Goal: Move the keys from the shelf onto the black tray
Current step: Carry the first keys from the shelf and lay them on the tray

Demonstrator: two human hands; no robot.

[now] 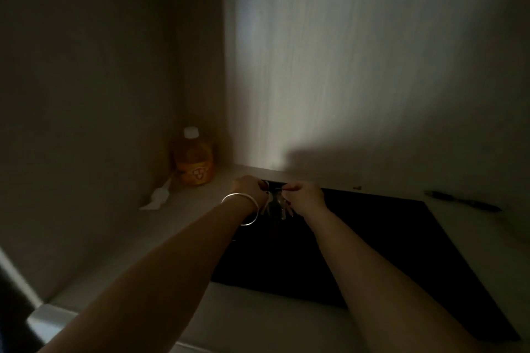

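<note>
**Keys dangling over the tray's far edge**

Head view: you are holding the keys (276, 205) between both hands, above the far edge of the black tray (372, 238). Your left hand (248, 190) and right hand (304, 195) are each pinching the ring end, it seems; the dimness is blurring it. The bunch is light, stiff metal, loose and jangly, so take hold at the ring. The blades are hanging just below your grip.

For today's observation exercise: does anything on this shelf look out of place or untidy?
Yes: a crumpled white tissue lies loose beside the orange bottle in the corner, and a pen sits askew right of the black tray.
</note>
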